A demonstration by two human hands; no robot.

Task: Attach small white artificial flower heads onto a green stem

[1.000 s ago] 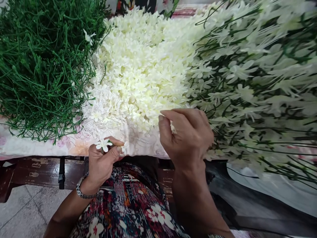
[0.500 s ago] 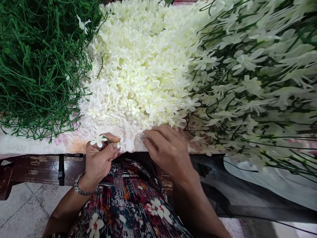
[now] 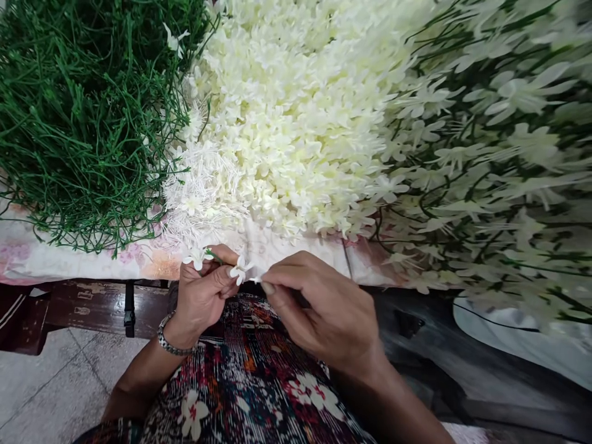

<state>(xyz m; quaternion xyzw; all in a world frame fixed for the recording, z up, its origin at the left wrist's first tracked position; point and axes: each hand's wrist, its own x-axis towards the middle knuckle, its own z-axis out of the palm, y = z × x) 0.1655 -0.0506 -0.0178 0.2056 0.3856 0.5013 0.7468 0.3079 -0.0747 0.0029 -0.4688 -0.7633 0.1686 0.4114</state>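
My left hand [image 3: 203, 308] is closed in a pinch on a green artificial flower stem [image 3: 213, 254]. One white flower [image 3: 197, 257] shows at the left of its fingers, and another white flower [image 3: 239, 270] sticks out past the thumb tip. My right hand [image 3: 328, 308] pinches a small, thin white piece [image 3: 256, 280], perhaps a stamen, just right of that second flower. Whether the piece touches the flower I cannot tell. Both hands are at the table's near edge, above my lap.
Bare green stems [image 3: 92, 123] are heaped at the left. Thin white stamens [image 3: 198, 191] lie beside a big pile of white petals [image 3: 300, 123]. Finished-looking white flowers on stems [image 3: 490, 160] crowd the right. A flowered cloth [image 3: 139, 262] covers the table.
My right hand has come down and nearer to my left hand, bringing the small white piece close to the flower. My left hand keeps its pinch. The whole view has shifted slightly.
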